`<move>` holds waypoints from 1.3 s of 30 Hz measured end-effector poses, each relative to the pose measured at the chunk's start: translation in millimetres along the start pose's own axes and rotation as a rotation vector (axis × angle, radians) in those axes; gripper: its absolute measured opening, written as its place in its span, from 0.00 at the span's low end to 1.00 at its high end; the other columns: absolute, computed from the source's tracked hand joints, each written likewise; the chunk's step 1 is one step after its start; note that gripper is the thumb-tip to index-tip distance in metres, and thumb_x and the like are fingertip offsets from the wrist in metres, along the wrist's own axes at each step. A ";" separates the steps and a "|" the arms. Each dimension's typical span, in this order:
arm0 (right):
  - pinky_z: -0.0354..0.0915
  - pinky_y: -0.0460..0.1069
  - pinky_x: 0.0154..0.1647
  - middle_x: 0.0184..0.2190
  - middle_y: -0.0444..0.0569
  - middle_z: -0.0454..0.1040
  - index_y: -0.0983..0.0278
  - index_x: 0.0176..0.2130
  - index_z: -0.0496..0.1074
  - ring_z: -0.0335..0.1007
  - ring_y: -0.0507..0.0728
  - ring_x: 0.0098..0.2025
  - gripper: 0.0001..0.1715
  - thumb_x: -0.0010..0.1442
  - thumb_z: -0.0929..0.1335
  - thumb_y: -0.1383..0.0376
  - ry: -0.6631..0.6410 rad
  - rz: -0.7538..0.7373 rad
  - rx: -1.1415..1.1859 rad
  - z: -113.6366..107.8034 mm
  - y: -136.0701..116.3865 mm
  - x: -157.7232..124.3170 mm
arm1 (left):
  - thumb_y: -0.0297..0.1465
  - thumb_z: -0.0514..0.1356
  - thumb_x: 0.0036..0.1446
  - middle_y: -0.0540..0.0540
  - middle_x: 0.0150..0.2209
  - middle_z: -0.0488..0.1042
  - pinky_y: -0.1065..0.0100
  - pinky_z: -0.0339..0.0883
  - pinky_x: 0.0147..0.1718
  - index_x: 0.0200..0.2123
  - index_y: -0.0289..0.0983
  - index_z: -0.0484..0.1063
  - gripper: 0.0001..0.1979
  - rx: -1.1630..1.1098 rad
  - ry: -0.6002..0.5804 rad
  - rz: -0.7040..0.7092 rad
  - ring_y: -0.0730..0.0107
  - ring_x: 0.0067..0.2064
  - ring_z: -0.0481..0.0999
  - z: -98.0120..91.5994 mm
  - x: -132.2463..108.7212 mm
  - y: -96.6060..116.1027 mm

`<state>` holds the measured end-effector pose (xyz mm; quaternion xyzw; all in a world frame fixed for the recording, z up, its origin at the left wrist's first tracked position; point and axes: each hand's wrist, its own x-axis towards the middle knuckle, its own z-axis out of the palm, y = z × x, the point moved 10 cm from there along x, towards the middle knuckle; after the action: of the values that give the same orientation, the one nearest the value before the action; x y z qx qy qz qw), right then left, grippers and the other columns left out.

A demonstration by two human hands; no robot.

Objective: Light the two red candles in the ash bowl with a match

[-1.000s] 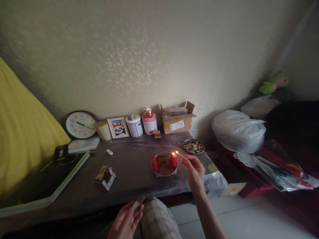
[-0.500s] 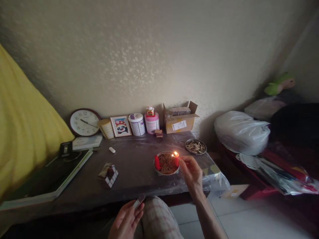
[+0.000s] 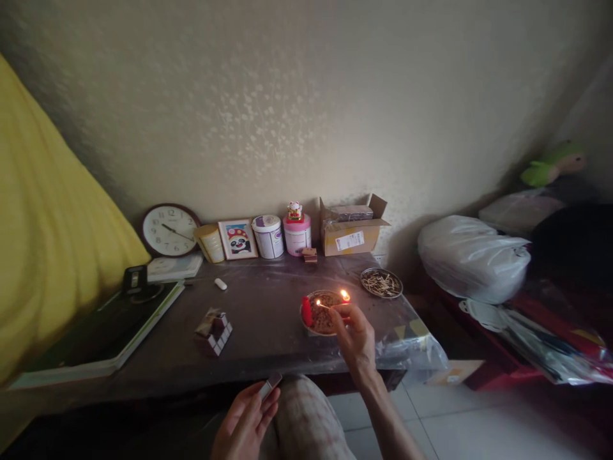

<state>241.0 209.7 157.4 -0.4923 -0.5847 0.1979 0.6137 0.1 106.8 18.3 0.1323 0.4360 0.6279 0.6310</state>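
Observation:
My right hand [image 3: 353,333] is pinched on a burning match [image 3: 322,305], whose flame points left over a round bowl [image 3: 320,313] of brown stuff on the dark table [image 3: 258,332]. Two short red candles stand in the bowl: the right candle [image 3: 345,300] is lit, the left candle [image 3: 306,311] shows no flame. My left hand [image 3: 246,418] rests low over my lap, fingers curled round a small matchbox [image 3: 269,385].
A metal dish of matches [image 3: 381,282] sits right of the bowl. A puzzle cube [image 3: 218,324], a white eraser [image 3: 220,284], books [image 3: 103,329], a clock [image 3: 170,230], tins [image 3: 268,236] and a cardboard box [image 3: 352,233] crowd the table. Bags [image 3: 472,259] lie on the right.
My right hand has carried the burning match leftwards from the right candle, across the bowl, toward the left candle. The right candle stays lit. The view has shifted slightly.

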 end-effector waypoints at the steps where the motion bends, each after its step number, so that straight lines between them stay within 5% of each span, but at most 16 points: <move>1: 0.67 0.47 0.28 0.28 0.46 0.77 0.61 0.29 0.74 0.72 0.54 0.27 0.10 0.57 0.68 0.59 0.000 0.008 -0.002 3.2 1.4 -0.9 | 0.40 0.74 0.37 0.41 0.38 0.84 0.64 0.74 0.42 0.32 0.38 0.82 0.18 0.005 0.002 0.009 0.59 0.41 0.82 -0.6 -0.6 1.1; 34: 0.69 0.46 0.28 0.27 0.47 0.76 0.63 0.30 0.74 0.72 0.54 0.28 0.11 0.58 0.67 0.59 0.020 -0.002 -0.024 38.8 17.7 5.5 | 0.40 0.75 0.35 0.41 0.39 0.84 0.67 0.73 0.42 0.32 0.38 0.81 0.19 -0.052 0.014 -0.029 0.60 0.42 0.81 -16.8 4.7 0.7; 39: 0.69 0.46 0.28 0.28 0.48 0.77 0.63 0.29 0.74 0.72 0.54 0.28 0.12 0.58 0.67 0.58 0.014 -0.008 -0.028 40.4 18.0 7.0 | 0.40 0.72 0.39 0.37 0.42 0.83 0.53 0.73 0.46 0.37 0.38 0.79 0.20 -0.019 0.111 0.031 0.48 0.46 0.80 -13.1 1.1 12.8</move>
<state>211.8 238.4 139.3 -0.4998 -0.5850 0.1838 0.6117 -18.2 105.0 19.4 0.0981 0.4619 0.6484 0.5972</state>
